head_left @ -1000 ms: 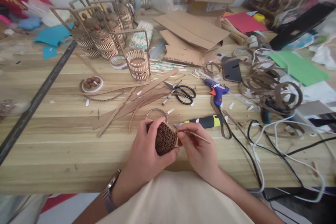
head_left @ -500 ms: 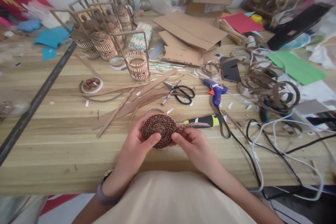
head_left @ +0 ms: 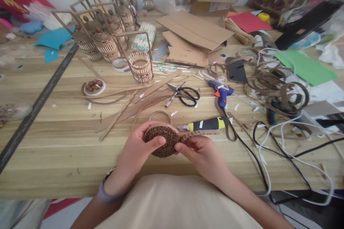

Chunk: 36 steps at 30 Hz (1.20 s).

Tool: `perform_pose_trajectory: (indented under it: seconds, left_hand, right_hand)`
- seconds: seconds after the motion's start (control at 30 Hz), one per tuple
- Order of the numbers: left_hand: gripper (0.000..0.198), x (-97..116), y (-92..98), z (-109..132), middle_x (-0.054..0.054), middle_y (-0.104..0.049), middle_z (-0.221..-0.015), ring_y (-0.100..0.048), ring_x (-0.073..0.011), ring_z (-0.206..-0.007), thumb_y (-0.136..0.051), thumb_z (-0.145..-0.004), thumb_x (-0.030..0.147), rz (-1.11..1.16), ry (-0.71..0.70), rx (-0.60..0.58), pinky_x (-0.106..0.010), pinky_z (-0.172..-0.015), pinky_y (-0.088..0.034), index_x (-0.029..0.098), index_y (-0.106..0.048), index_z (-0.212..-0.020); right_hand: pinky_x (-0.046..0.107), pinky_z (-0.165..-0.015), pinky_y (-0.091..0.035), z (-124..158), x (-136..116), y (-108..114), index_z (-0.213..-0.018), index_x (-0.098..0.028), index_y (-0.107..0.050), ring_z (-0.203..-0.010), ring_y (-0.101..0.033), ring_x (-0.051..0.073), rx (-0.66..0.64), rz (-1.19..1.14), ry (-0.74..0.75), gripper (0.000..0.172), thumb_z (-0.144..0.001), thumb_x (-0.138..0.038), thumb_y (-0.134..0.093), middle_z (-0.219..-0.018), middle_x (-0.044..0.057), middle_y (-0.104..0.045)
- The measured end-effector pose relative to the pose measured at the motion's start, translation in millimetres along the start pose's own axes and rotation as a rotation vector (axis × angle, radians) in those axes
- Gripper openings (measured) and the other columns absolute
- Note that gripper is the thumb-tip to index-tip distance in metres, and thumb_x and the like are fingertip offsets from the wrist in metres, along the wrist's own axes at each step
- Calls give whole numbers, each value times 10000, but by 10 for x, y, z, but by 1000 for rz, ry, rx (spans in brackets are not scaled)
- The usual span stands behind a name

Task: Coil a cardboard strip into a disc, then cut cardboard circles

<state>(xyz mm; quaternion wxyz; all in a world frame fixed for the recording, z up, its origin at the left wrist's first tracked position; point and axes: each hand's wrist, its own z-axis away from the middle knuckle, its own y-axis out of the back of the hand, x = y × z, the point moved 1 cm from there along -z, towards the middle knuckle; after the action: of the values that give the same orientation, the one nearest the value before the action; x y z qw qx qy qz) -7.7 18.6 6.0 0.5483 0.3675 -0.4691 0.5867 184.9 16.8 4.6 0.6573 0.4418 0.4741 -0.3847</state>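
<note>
— What do the hands hold?
— The left hand [head_left: 135, 152] wraps around a round cardboard roll [head_left: 161, 141]. The right hand [head_left: 201, 152] pinches its other side, where a loose strip [head_left: 200, 133] sticks out.
— Where is the roll?
— Between both hands, over the near edge of the counter [head_left: 53, 150]. Just behind it lie a ring [head_left: 160, 113] and a yellow-and-black knife [head_left: 208, 124], then scissors [head_left: 185, 94].

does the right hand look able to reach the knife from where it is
Probably yes: the knife lies just past the right hand, with nothing between. But it pinches the coil, so it must let go first.
</note>
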Motion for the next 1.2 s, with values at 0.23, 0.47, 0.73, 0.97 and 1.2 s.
perform_pose_trajectory:
  seconds: [0.23, 0.47, 0.73, 0.97, 1.2]
  left_hand:
    - [231, 43, -51, 112, 5, -804, -780, -722, -173, -731, -817, -721, 410, -250, 36, 133, -219, -654, -560, 214, -792, -842]
    - [216, 78, -11, 216, 19, -785, -718, -694, -174, -677, -793, -714, 413, -408, 54, 96, -226, -622, -536, 219, -788, -808]
    - [142, 150, -38, 291, 45, -772, -703, -680, -158, -654, -770, -763, 383, -550, -10, -25, -220, -624, -509, 254, -793, -819]
    - [118, 169, -54, 309, 61, -790, -761, -690, -152, -675, -747, -810, 351, -663, -37, -156, -222, -638, -496, 290, -803, -893]
    - [207, 211, -106, 301, 26, -773, -721, -673, -176, -651, -704, -850, 453, -780, -55, -238, -252, -602, -453, 267, -796, -840]
  right_hand:
    - [323, -713, -587, 72, 11, 115, -714, -204, -747, -783, -743, 224, 30, -96, -68, 332, -850, -502, -691, -878, 73, -803]
    - [321, -699, -574, 121, -47, 191, -661, -212, -725, -798, -736, 221, 37, -113, -62, 325, -835, -486, -726, -811, 77, -787]
    - [278, -657, -533, 121, -223, 229, -730, -215, -704, -698, -691, 171, -50, 24, -43, 166, -844, -322, -650, -813, 31, -765]
    - [244, -697, -503, 95, -384, 263, -724, -212, -680, -745, -694, 153, -217, 233, 63, 190, -883, -152, -595, -825, 12, -777]
    - [241, -617, -443, 80, -460, 295, -745, -185, -691, -666, -647, 153, -367, 458, 139, 237, -915, -67, -576, -742, 15, -734]
